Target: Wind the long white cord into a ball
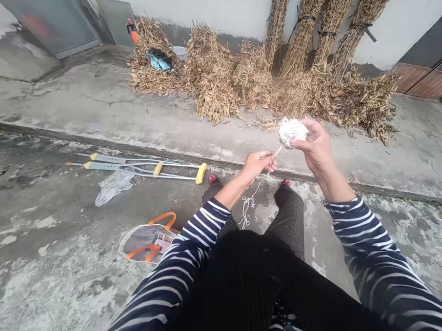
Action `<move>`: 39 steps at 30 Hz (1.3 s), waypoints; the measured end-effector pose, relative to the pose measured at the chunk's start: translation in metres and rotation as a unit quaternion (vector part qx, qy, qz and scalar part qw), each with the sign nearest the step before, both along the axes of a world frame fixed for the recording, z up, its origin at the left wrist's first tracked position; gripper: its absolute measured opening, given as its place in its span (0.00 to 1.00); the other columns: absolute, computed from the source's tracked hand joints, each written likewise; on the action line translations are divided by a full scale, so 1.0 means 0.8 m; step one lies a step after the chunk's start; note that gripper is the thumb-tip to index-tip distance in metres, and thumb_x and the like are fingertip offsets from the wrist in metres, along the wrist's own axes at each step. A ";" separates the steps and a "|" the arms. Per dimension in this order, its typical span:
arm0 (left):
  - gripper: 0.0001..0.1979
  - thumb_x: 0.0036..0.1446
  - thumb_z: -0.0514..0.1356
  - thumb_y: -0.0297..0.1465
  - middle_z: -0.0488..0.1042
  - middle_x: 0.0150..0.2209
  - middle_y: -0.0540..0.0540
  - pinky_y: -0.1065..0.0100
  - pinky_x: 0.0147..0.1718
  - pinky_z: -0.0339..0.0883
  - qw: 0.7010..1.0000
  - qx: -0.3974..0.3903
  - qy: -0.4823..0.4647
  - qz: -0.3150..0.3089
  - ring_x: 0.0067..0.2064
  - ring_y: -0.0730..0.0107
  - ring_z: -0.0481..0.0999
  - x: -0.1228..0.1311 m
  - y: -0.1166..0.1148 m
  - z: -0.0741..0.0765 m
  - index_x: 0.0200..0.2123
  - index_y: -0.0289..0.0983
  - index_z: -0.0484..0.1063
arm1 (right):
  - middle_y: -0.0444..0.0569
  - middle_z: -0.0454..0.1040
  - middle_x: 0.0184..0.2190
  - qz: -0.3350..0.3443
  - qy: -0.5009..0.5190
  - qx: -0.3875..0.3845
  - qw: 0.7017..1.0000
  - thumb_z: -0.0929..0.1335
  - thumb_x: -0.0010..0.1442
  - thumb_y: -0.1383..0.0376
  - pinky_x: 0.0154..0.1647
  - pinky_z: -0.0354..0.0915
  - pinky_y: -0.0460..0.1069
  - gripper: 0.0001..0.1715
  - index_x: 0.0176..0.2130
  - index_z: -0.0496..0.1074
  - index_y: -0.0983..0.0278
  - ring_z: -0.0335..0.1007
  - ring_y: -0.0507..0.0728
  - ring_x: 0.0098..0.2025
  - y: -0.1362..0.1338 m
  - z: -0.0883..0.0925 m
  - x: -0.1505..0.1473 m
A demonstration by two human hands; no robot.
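White string bundle [292, 131] is clamped in the right grip [311, 143]; the left grip [259, 164], nearer, pinches its strand [278, 151].

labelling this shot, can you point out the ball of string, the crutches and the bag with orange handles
Ball of string [291, 131]: head view, middle of the white bundle.
Crutches [157, 169]: head view, a yellow handgrip.
Bag [143, 238]: head view, its grey body between the handles.

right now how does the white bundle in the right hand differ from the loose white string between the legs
The white bundle is a compact, rounded clump; the loose white string trails in thin, tangled loops. The right hand holds the bundle raised, while the string's loops lie on the ground. Both are white.
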State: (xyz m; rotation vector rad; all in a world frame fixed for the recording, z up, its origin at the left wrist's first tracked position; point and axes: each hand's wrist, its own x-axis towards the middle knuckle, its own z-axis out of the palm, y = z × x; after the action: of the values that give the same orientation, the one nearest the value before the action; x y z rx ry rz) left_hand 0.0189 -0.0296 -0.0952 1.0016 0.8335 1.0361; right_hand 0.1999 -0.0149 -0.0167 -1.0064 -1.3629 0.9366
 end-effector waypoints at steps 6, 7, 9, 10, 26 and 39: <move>0.06 0.62 0.62 0.26 0.76 0.24 0.46 0.73 0.24 0.69 0.997 -0.049 0.031 -0.047 0.23 0.76 0.75 -0.014 -0.018 -0.009 0.34 0.28 0.76 | 0.50 0.74 0.45 -0.080 -0.226 0.156 0.958 0.79 0.47 0.53 0.54 0.68 0.59 0.27 0.42 0.73 0.61 0.71 0.62 0.50 0.018 -0.025 0.001; 0.07 0.62 0.61 0.26 0.76 0.24 0.46 0.73 0.24 0.69 0.997 -0.053 0.031 -0.055 0.24 0.75 0.75 -0.015 -0.018 -0.010 0.34 0.28 0.76 | 0.50 0.74 0.45 -0.094 -0.239 0.173 0.951 0.78 0.48 0.53 0.54 0.68 0.59 0.25 0.42 0.73 0.61 0.70 0.62 0.50 0.018 -0.027 -0.001; 0.07 0.63 0.60 0.27 0.77 0.26 0.45 0.73 0.24 0.70 0.997 -0.058 0.033 -0.050 0.25 0.74 0.76 -0.018 -0.014 -0.013 0.35 0.28 0.76 | 0.50 0.74 0.46 -0.105 -0.216 0.184 0.953 0.79 0.47 0.53 0.55 0.68 0.59 0.26 0.42 0.72 0.60 0.70 0.62 0.50 0.017 -0.026 -0.007; 0.07 0.63 0.60 0.26 0.79 0.28 0.43 0.72 0.25 0.71 0.997 -0.059 0.039 -0.036 0.27 0.73 0.77 -0.019 -0.010 -0.014 0.37 0.28 0.77 | 0.50 0.74 0.46 -0.098 -0.188 0.176 0.961 0.79 0.46 0.53 0.55 0.68 0.59 0.28 0.43 0.72 0.60 0.70 0.62 0.50 0.015 -0.023 -0.009; 0.12 0.53 0.70 0.34 0.80 0.32 0.44 0.69 0.35 0.75 0.989 0.089 -0.078 0.089 0.34 0.70 0.79 0.025 0.027 0.039 0.37 0.30 0.79 | 0.48 0.77 0.54 0.158 0.123 -0.136 0.970 0.76 0.45 0.64 0.39 0.79 0.53 0.32 0.50 0.73 0.56 0.77 0.59 0.46 -0.008 0.021 0.003; 0.04 0.55 0.63 0.25 0.76 0.25 0.50 0.77 0.28 0.68 0.972 0.160 0.120 0.122 0.26 0.78 0.73 0.007 0.053 0.012 0.33 0.33 0.78 | 0.46 0.76 0.57 0.186 0.204 -0.129 0.952 0.78 0.45 0.63 0.38 0.79 0.53 0.37 0.55 0.71 0.52 0.76 0.61 0.52 -0.025 -0.017 0.007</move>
State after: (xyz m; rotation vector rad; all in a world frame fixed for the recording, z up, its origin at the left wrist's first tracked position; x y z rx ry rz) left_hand 0.0243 0.0127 -0.0855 1.3412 1.0268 1.3056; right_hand 0.2056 -0.0350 -0.0301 -0.6975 -1.1092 1.5454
